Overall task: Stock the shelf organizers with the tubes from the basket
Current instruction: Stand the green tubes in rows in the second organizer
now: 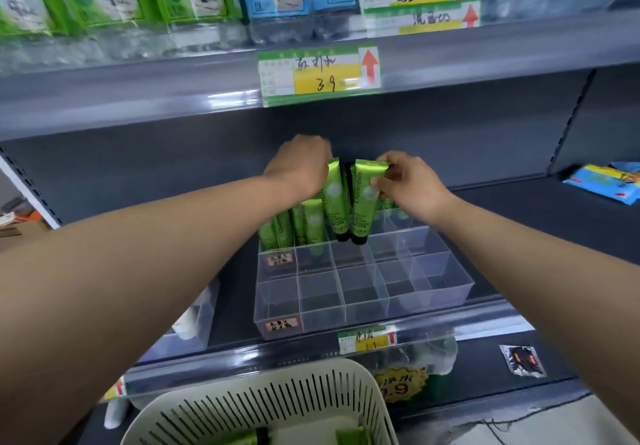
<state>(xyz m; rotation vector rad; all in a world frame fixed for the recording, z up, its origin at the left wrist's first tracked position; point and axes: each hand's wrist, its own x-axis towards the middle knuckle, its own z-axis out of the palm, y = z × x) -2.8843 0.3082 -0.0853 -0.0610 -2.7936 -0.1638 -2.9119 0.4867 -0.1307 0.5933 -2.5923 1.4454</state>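
- Lower left: a second clear organizer (194,320) sits on the shelf, mostly hidden behind the left forearm; something white inside it is too blurred to identify.
- Stocked tubes (298,226) stand upright in the back-left compartments of the main clear organizer (363,306), their tops partly covered by the left wrist.
- The left hand (301,164) reaches over the back row, its back to the camera. Its fingers are out of sight, so whether it grips the crimped end of the left tube (334,198) beside it cannot be told.
- The left tube leans slightly, its black cap down in a back-row compartment.
- The right tube (362,202), lettered "Chamomile", stands just beside it, cap down at the same row.
- The right hand (408,181) pinches the right tube's crimped top between thumb and fingers.
- The organizer's front rows hold nothing but two small labels.
- Bottom centre: the slotted basket (263,392) is cut off by the frame edge, with only slivers of green tubes (349,436) showing inside.
- Far right: a blue packet (609,184) lies on the shelf, cropped at the edge.
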